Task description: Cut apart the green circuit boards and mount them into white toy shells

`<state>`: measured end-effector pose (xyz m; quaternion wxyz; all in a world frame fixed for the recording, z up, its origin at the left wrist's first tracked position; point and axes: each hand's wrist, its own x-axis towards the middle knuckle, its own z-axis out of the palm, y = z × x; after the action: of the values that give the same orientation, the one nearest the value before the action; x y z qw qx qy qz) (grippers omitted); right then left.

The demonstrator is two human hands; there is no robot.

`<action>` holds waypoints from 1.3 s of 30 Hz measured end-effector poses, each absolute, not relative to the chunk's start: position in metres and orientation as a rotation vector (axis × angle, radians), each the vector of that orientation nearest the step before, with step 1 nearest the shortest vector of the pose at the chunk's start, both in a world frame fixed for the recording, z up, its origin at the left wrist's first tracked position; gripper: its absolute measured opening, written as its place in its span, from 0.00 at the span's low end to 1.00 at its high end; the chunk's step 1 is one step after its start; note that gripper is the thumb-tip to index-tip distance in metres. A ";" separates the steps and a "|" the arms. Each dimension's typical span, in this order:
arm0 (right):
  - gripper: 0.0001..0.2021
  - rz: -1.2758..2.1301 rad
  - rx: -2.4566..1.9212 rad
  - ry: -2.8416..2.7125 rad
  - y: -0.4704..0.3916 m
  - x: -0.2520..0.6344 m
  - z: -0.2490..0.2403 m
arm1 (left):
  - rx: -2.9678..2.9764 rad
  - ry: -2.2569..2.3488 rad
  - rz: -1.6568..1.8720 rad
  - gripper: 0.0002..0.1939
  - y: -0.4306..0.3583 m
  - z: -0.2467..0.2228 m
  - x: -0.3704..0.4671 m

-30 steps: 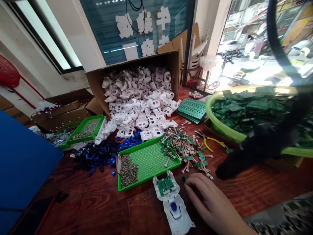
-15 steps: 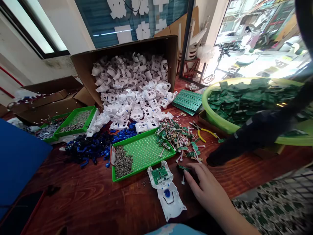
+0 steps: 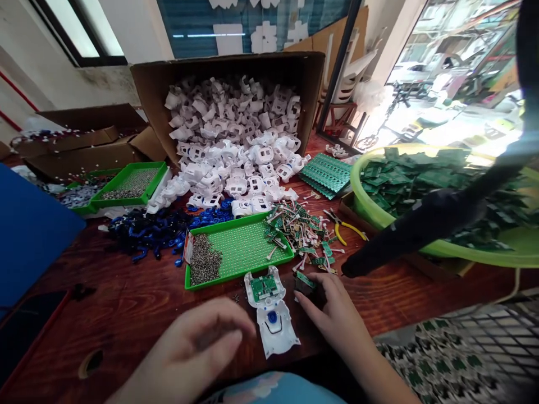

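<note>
A white plastic housing lies unfolded on the table in front of me, with a green circuit board in its upper half and a blue round piece in the lower half. To its right, my right hand is closed on a small circuit board, held low over the wood; a dark part beneath the board is mostly shadowed. My left hand, slightly blurred, is to the left of the housing. Its thumb and fingers are curved and apart, with nothing visible between them.
Behind the housing stands a green tray with screws. Small wired boards and yellow-handled pliers lie right. A box spills white shells. A black arm crosses before a basin of boards.
My left hand has come into view from below, left of the housing. My right hand keeps the small board, now tilted differently. The whole view has shifted slightly.
</note>
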<state>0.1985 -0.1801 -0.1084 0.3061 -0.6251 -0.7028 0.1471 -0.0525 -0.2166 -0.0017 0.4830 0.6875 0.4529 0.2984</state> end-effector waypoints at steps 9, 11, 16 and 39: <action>0.23 0.109 -1.031 -2.027 -0.189 0.176 -0.057 | 1.267 1.051 0.847 0.15 -0.190 -0.031 -0.009; 0.23 0.115 -0.974 -2.048 -0.188 0.170 -0.049 | 1.331 1.080 0.911 0.12 -0.192 -0.028 -0.008; 0.25 0.142 -0.911 -2.067 -0.185 0.159 -0.048 | 1.530 1.128 1.024 0.10 -0.197 -0.023 -0.018; 0.34 0.559 -0.492 -1.820 -0.195 0.144 -0.070 | 2.595 1.015 1.145 0.25 -0.213 -0.046 -0.063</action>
<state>0.1444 -0.1949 -0.0704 0.5545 -0.2082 -0.7702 0.2364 -0.0626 -0.2128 -0.0464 0.0646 0.8596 0.3364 0.3793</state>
